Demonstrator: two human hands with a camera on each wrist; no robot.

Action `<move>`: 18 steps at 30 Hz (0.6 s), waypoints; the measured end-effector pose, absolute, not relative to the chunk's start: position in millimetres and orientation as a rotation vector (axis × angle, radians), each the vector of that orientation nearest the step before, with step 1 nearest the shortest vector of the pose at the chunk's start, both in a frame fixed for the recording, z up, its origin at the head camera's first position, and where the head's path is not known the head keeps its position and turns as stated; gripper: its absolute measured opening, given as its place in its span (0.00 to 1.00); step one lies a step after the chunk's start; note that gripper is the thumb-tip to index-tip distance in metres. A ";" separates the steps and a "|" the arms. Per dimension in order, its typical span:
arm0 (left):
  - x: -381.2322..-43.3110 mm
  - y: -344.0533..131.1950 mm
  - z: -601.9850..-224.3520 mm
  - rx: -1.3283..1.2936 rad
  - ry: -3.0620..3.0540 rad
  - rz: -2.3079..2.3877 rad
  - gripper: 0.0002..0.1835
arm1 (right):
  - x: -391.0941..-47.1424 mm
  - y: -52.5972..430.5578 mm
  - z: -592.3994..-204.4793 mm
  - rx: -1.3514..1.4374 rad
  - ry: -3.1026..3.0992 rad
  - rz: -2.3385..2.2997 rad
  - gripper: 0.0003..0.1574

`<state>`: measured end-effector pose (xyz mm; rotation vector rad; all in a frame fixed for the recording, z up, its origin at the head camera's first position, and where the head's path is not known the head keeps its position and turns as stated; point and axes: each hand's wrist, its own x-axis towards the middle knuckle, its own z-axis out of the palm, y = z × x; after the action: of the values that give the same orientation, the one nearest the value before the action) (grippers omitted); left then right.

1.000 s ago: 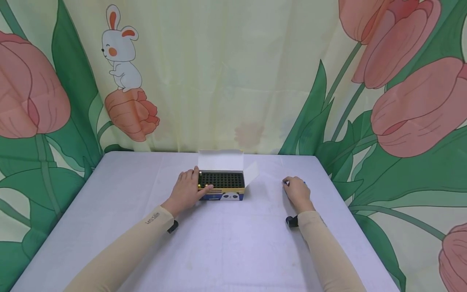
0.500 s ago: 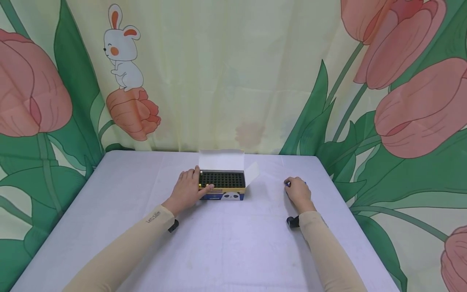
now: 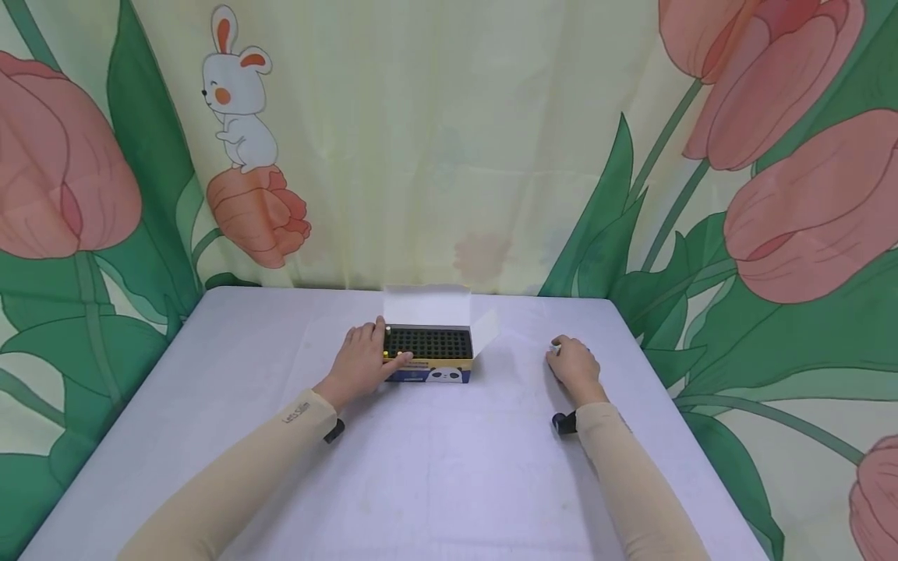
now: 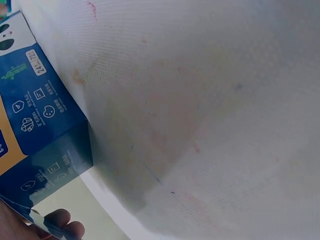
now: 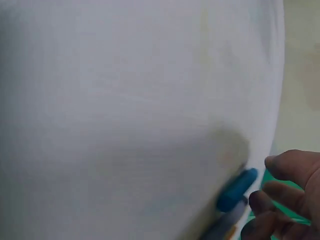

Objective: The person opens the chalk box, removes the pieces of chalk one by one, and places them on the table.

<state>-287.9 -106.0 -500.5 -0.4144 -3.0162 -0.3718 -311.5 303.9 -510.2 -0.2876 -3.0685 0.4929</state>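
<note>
The left hand [image 3: 360, 360] had hold of the left end of a box [image 3: 429, 365]. Its thumb lay along the front edge and its fingers went round the end, so its grip was only as wide as the space between them. The box sat just to the right of that hand, and a panda [image 3: 445, 375] was on its front, past the thumb. Right beside the fingers, the box held a black tray [image 3: 431, 343] with lots of little holes. A few small yellow ends [image 3: 400, 354] poked up close to the thumb. The white lid [image 3: 426, 305] stood up behind, and a side flap [image 3: 485, 331] stuck out at the end far from the hand.

The right hand [image 3: 574, 365] was well apart from the box, over to its right. Its fingers were bent, with a little gap by the thumb. A blurry blue stick [image 5: 237, 190] was just by the fingertips. I could not tell if they were pinching it. A blurry grey thing [image 5: 225, 222] was beside the stick. Under both hands was a white tablecloth [image 3: 456, 467].
</note>
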 end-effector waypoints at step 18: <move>-284.3 -105.3 -497.1 -0.422 -3.010 -0.364 0.57 | -326.3 224.5 -419.1 0.007 -2.720 0.875 0.26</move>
<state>-284.3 -105.3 -497.1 -0.4225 -3.0100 -0.3636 -326.3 224.5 -419.1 0.0070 -2.7198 0.8745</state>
